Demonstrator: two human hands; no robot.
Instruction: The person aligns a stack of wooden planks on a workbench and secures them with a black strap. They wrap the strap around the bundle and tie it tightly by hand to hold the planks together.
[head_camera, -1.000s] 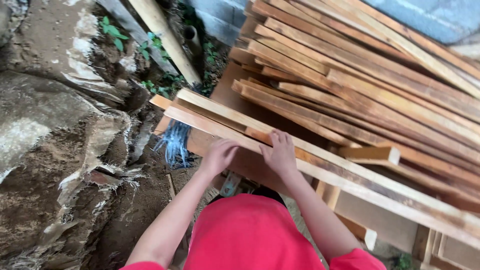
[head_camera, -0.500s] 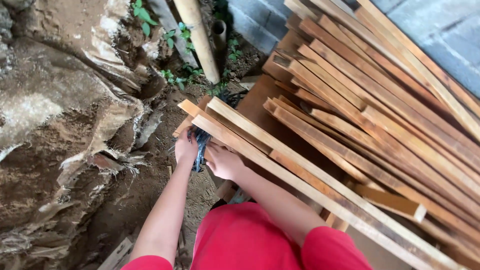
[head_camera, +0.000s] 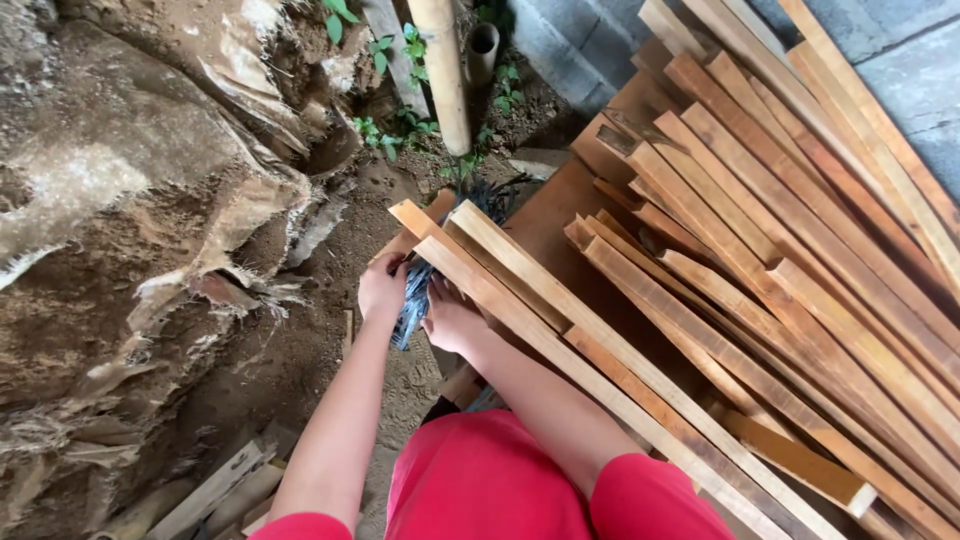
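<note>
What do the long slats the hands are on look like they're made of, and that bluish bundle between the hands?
The slats look like bare sawn wood: tan to reddish-brown, with visible grain, square-cut ends and no paint or gloss. The bundle between the left hand and right hand looks like blue-grey plastic cord or strapping in thin strands, though it is too hidden to be sure.

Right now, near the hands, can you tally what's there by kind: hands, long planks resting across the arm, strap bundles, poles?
Hands: 2, left hand and right hand
Long pale planks beside the right forearm: 2
Blue-grey strap bundle between the hands: 1
Bamboo pole: 1
Total: 6
</note>
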